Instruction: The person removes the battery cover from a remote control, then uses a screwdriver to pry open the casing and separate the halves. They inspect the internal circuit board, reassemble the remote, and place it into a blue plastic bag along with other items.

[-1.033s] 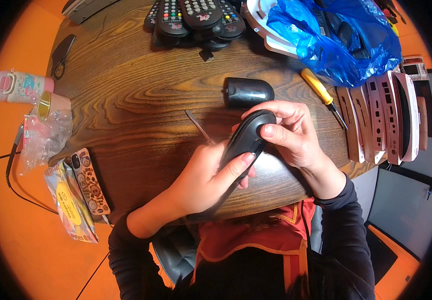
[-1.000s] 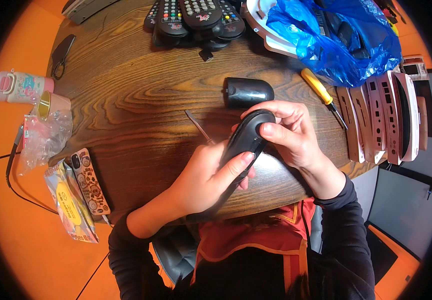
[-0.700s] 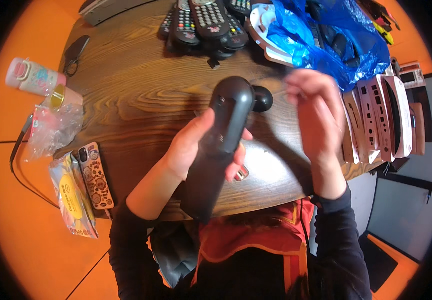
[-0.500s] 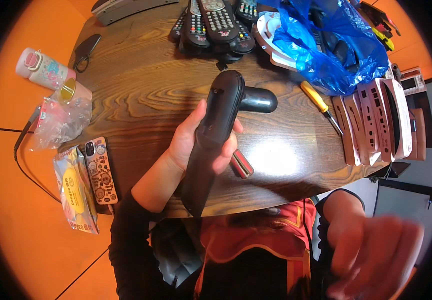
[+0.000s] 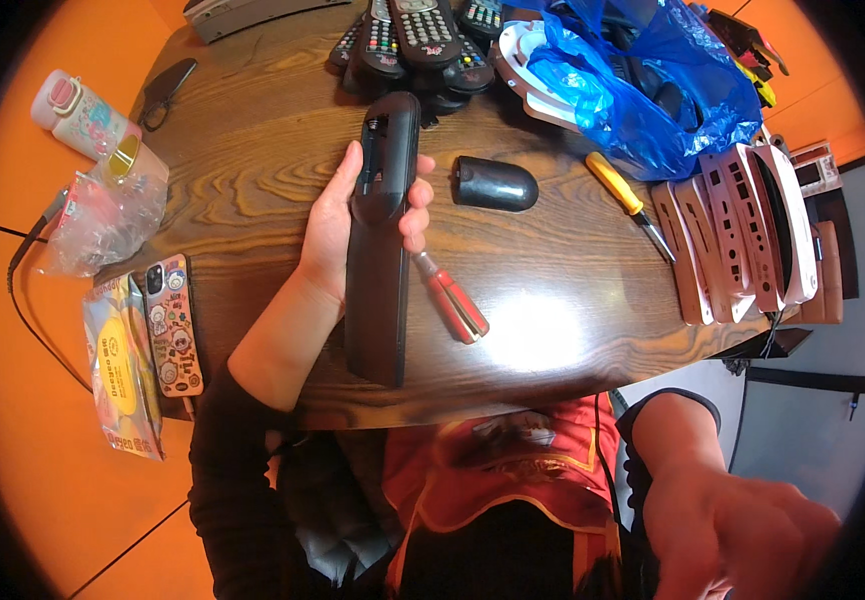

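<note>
**Black remote (image 5: 377, 290) in the left hand (image 5: 329, 240), right hand (image 5: 738, 530) low beyond the table (image 5: 253, 130)**

The wood-grained table spreads widest; on its far right sits a blue plastic bag (image 5: 688, 110) with dark things inside, and nearer, at the right edge, a row of pale device casings (image 5: 743, 235) stands side by side; dark remotes (image 5: 418, 40) are heaped at the far side.

The right hand is at the lower right, off the table's near edge; its fingers look bent, but whether they hold anything I cannot tell. The left hand's fingers are clamped round the black remote above the middle of the table, thumb on one side, fingertips on the other; its battery compartment (image 5: 376, 165) gapes at the far end.

A packet (image 5: 118, 370) lies at the left beside a patterned phone (image 5: 173, 335); a yellow-handled screwdriver (image 5: 616, 185) lies near the casings; a red-handled tool (image 5: 456, 308) lies just beside the left hand; smallest, a rounded black cover (image 5: 498, 185) rests right of the remote.
</note>
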Action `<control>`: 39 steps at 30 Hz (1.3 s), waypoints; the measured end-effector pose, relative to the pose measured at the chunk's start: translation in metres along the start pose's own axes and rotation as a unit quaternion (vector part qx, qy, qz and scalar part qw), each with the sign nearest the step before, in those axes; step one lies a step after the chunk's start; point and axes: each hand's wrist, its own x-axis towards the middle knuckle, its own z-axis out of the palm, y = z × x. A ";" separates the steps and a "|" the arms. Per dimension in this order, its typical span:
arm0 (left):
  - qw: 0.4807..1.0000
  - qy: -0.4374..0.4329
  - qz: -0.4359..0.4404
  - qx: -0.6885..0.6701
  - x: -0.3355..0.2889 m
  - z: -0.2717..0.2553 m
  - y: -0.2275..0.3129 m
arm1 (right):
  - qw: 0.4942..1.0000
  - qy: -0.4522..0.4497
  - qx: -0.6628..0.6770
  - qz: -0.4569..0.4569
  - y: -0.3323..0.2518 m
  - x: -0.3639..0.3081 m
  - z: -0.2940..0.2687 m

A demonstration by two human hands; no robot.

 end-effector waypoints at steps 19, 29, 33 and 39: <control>0.993 0.066 -0.090 0.036 -0.001 0.007 -0.001 | 0.887 0.111 0.240 -0.379 0.061 0.201 0.191; 0.978 0.030 -0.183 0.096 -0.005 0.014 0.004 | 0.836 0.132 0.462 -0.266 0.088 0.211 0.200; 0.959 0.010 -0.250 0.133 -0.006 0.017 0.004 | 0.768 0.083 0.460 -0.437 0.087 0.202 0.194; 0.940 0.035 -0.287 0.184 -0.008 0.020 0.002 | 0.773 0.020 0.391 -0.499 0.073 0.196 0.194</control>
